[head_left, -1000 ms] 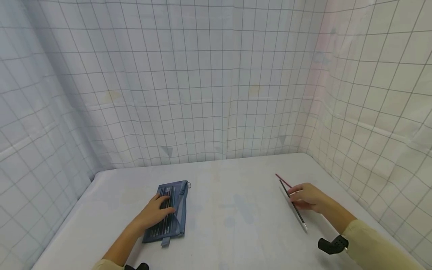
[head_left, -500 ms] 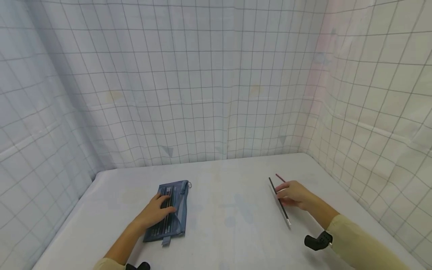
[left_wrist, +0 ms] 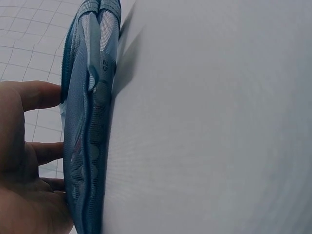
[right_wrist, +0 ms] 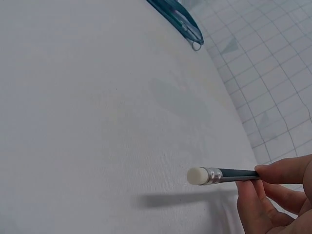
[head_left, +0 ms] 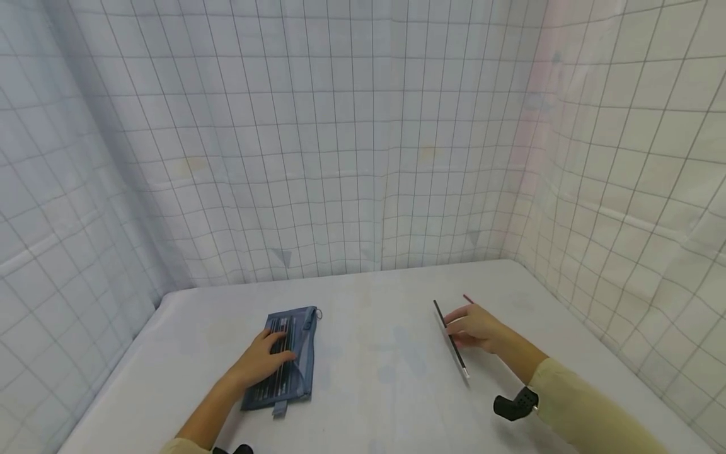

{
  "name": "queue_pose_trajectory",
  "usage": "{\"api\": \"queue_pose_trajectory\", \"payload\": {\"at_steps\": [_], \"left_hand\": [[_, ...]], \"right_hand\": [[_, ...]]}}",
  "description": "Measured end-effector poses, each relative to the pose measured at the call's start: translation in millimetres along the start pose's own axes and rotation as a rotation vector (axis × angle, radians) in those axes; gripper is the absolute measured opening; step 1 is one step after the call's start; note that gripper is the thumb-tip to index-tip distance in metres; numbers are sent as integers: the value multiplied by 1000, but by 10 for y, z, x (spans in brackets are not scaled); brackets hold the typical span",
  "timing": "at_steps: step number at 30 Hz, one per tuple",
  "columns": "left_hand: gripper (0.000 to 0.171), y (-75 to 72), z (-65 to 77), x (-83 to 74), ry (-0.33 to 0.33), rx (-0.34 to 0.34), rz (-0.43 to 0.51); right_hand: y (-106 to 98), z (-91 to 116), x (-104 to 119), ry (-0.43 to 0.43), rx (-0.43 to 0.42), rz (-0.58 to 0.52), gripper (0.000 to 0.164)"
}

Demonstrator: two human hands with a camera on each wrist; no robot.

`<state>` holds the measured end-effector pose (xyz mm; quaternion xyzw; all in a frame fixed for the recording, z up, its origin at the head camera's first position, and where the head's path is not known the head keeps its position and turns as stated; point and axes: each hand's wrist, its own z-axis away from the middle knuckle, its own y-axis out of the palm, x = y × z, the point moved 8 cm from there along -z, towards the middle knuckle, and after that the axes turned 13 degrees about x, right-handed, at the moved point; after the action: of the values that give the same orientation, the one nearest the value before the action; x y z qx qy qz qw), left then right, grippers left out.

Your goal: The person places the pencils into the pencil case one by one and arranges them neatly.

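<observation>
A dark pencil with a white eraser in a metal ferrule is pinched between the thumb and fingers of my right hand. In the right wrist view it is held above the table, casting a shadow below. My left hand rests on a blue mesh zip pencil case, fingers spread over its top. Several dark pencils show through the mesh, partly hidden by that hand. A red pencil lies behind my right hand, which covers most of it.
The white table carries these things. A gridded white curtain hangs along its back and both sides. Black wrist devices sit at both wrists.
My right hand has moved left with the dark pencil, away from the red pencil, which stays in place. The left hand and pencil case have not visibly moved.
</observation>
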<state>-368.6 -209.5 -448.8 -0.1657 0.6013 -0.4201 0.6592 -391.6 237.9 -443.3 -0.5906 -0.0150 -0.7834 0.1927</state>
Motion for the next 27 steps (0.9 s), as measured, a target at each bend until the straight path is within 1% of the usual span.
{"api": "queue_pose_trajectory", "payload": {"at_steps": [5,13,21,27], "left_hand": [[74,7,3,31,-5,-2,14],[73,-5,33,30,-2,-15,3],[74,3,26,33,0,-18,5],[73,13,18,43,-9,-16,36]], "right_hand": [[160,-97,17,0,12,-4,30],[428,-280,77,-1,26,-31,28],[710,-449,127,-14,61,-8,25],[918,-554,210,-19,92,4,25]]}}
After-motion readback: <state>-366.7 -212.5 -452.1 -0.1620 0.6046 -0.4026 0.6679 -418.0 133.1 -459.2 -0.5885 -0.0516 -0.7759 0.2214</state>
